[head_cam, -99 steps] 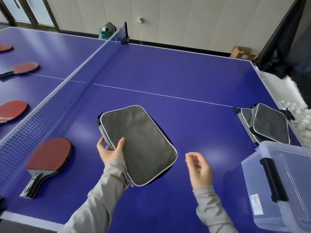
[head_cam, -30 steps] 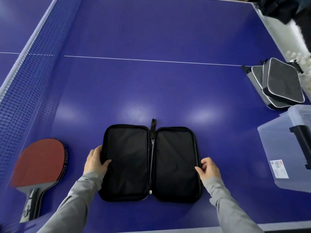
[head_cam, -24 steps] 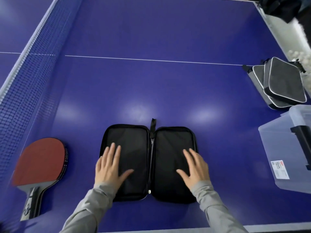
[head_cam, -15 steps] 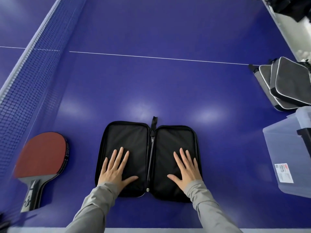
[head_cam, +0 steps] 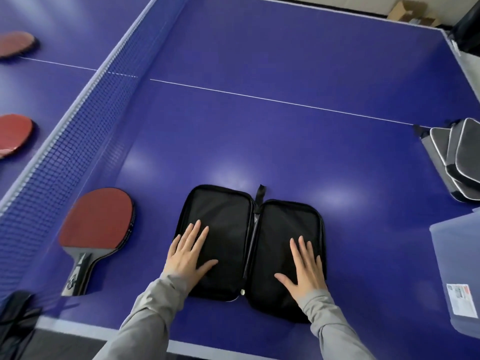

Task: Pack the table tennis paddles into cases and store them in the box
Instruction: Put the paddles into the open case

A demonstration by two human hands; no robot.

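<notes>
A black paddle case [head_cam: 233, 216] lies spread flat and unzipped near the front edge of the blue table [head_cam: 259, 139], inner lining up. My left hand [head_cam: 188, 252] rests palm down on its left half, fingers apart. On the right half my right hand [head_cam: 304, 268] lies flat the same way. Left of the case, a small stack of red paddles [head_cam: 97, 220] lies by the net, black handles pointing toward me. A clear plastic box [head_cam: 457, 255] sits at the right edge, partly out of frame.
The net [head_cam: 65, 141] runs diagonally along the left. Beyond it lie more red paddles [head_cam: 13, 133] [head_cam: 15, 44]. A pile of zipped grey cases [head_cam: 457, 157] rests at the right, behind the box. A cardboard carton [head_cam: 413, 11] sits on the floor past the far end.
Earlier my left hand held the closed case up; then it lay spread on the table with both hands at its outer edges. The hands moved onto the lining and stay flat. The view has tilted up.
</notes>
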